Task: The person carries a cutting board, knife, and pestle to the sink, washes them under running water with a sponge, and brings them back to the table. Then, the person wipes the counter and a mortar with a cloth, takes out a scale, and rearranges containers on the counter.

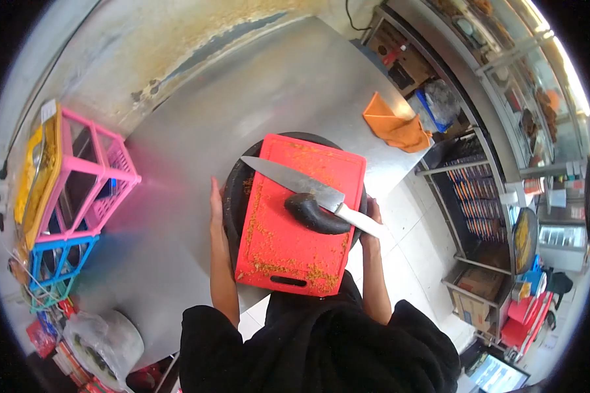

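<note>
A round black stone mortar point(231, 196) sat at the steel bench's near edge, gripped on both sides. Across its top lay a red cutting board point(288, 236) — crumb-strewn — bearing a knife point(308, 188) and black pestle point(316, 215).

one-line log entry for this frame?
left hand: grips mortar rim | right hand: grips opposite rim | on mortar: red cutting board, knife, pestle
</note>
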Available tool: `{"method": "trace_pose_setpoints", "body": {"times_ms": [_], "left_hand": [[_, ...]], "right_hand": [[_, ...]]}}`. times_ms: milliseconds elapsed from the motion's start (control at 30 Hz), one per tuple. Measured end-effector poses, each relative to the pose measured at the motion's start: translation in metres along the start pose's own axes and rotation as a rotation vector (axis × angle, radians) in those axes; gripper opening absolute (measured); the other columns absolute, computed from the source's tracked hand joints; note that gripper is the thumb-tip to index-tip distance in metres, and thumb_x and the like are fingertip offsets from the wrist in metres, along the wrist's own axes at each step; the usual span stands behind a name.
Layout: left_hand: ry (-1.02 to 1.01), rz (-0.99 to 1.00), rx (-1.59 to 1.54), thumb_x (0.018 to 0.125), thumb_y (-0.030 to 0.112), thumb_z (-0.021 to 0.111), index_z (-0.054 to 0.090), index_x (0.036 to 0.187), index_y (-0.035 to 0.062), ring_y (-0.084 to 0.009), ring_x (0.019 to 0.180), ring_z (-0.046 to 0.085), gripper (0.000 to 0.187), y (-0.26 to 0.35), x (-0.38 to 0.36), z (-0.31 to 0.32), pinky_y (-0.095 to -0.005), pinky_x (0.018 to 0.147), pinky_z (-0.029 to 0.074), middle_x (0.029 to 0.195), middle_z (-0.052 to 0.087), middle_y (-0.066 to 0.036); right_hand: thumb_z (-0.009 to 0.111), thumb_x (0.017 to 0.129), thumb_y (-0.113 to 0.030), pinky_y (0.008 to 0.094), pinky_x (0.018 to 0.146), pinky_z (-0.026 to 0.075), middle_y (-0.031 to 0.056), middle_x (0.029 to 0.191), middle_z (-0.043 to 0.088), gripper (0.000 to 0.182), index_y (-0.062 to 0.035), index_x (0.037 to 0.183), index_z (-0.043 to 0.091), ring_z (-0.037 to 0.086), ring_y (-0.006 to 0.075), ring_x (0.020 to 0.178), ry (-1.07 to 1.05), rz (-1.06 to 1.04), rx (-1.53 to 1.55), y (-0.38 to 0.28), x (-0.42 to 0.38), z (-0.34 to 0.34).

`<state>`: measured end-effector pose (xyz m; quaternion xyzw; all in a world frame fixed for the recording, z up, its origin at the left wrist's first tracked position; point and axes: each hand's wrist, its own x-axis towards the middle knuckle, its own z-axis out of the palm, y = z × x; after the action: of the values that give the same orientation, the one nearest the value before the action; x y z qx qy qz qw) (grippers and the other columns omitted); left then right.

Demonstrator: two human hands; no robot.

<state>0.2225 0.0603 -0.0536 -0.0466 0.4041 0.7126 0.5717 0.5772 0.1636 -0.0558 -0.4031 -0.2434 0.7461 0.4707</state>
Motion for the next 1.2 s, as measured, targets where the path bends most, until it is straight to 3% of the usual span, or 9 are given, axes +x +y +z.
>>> {"method": "trace_pose_setpoints", "body": {"times_ms": [233, 300, 400, 533, 633, 867, 967, 1000, 1200], "left_hand": [[-0.014, 0.134, 0.255, 0.086, 0.056, 0.023, 0.041, 0.119, 0.0006, -0.0189, 0.102, 0.047, 0.067, -0.001, -0.015, -0.006, -0.0306, 0.090, 0.035, 0.113, 0.048, -0.009], [0.169, 0.186, 0.539, 0.085, 0.057, 0.024, 0.045, 0.115, 0.0009, -0.0183, 0.091, 0.051, 0.067, 0.002, -0.042, -0.020, -0.0297, 0.084, 0.038, 0.101, 0.054, -0.008], [0.432, -0.174, 0.909, 0.084, 0.060, 0.022, 0.055, 0.095, 0.0019, -0.0175, 0.074, 0.053, 0.067, 0.005, -0.120, 0.005, -0.0307, 0.074, 0.041, 0.078, 0.055, -0.007], [0.417, -0.149, 1.152, 0.084, 0.061, 0.019, 0.053, 0.065, -0.0022, -0.0223, 0.062, 0.052, 0.074, -0.040, -0.161, 0.001, -0.0407, 0.058, 0.038, 0.062, 0.055, -0.011], [0.658, 0.209, 1.195, 0.085, 0.059, 0.019, 0.048, 0.064, -0.0080, -0.0268, 0.058, 0.048, 0.076, -0.074, -0.175, 0.008, -0.0455, 0.058, 0.034, 0.057, 0.052, -0.019], [0.871, 0.313, 1.067, 0.087, 0.055, 0.018, 0.054, 0.068, -0.0094, -0.0284, 0.065, 0.052, 0.076, -0.153, -0.219, 0.003, -0.0439, 0.063, 0.036, 0.062, 0.053, -0.025], [0.594, 0.393, 0.465, 0.088, 0.053, 0.020, 0.060, 0.087, -0.0031, -0.0253, 0.077, 0.056, 0.069, -0.174, -0.238, -0.005, -0.0365, 0.072, 0.042, 0.077, 0.060, -0.017], [0.268, 0.256, 0.251, 0.088, 0.052, 0.023, 0.050, 0.112, 0.0038, -0.0231, 0.097, 0.052, 0.060, -0.175, -0.257, -0.016, -0.0343, 0.086, 0.039, 0.103, 0.056, -0.010], [-0.129, 0.120, -0.168, 0.086, 0.037, 0.043, 0.029, 0.127, 0.0080, -0.0263, 0.117, 0.036, 0.052, -0.225, -0.294, 0.019, -0.0464, 0.093, 0.033, 0.129, 0.035, -0.010]], "right_hand": [[0.034, 0.087, -0.045, 0.0367, 0.088, 0.038, 0.0119, 0.107, 0.051, 0.050, -0.0018, 0.106, 0.049, 0.048, 0.0248, 0.101, 0.125, 0.064, 0.057, -0.032, -0.028, -0.030], [0.033, 0.088, -0.046, 0.0354, 0.081, 0.041, 0.0098, 0.101, 0.052, 0.048, -0.0034, 0.101, 0.050, 0.049, 0.0231, 0.093, 0.117, 0.031, -0.201, -0.057, -0.035, -0.026], [0.038, 0.088, -0.040, 0.0313, 0.072, 0.042, 0.0090, 0.096, 0.053, 0.040, -0.0041, 0.100, 0.051, 0.052, 0.0196, 0.084, 0.062, -0.006, -0.662, -0.080, -0.039, -0.002], [0.048, 0.085, -0.034, 0.0332, 0.064, 0.044, 0.0154, 0.079, 0.059, 0.035, 0.0001, 0.094, 0.052, 0.059, 0.0257, 0.073, -0.039, -0.134, -1.160, -0.065, -0.039, 0.016], [0.047, 0.084, -0.036, 0.0359, 0.062, 0.043, 0.0196, 0.072, 0.059, 0.038, 0.0013, 0.082, 0.055, 0.059, 0.0318, 0.070, -0.095, -0.140, -1.294, -0.069, -0.053, 0.017], [0.046, 0.084, -0.036, 0.0409, 0.062, 0.041, 0.0157, 0.074, 0.058, 0.034, -0.0035, 0.081, 0.057, 0.056, 0.0349, 0.070, -0.218, -0.279, -1.517, -0.091, -0.068, 0.008], [0.053, 0.079, -0.038, 0.0427, 0.067, 0.041, 0.0125, 0.090, 0.056, 0.032, -0.0095, 0.093, 0.054, 0.053, 0.0319, 0.085, -0.296, -0.435, -1.627, -0.097, -0.073, 0.013], [0.055, 0.077, -0.040, 0.0433, 0.068, 0.041, 0.0116, 0.094, 0.055, 0.035, -0.0108, 0.097, 0.053, 0.052, 0.0313, 0.088, -0.313, -0.575, -1.664, -0.097, -0.075, 0.020], [0.070, 0.056, -0.050, 0.0475, 0.081, 0.035, 0.0098, 0.108, 0.048, 0.075, -0.0113, 0.114, 0.042, 0.044, 0.0290, 0.105, -0.647, -0.843, -1.843, -0.088, -0.089, 0.076]]}}
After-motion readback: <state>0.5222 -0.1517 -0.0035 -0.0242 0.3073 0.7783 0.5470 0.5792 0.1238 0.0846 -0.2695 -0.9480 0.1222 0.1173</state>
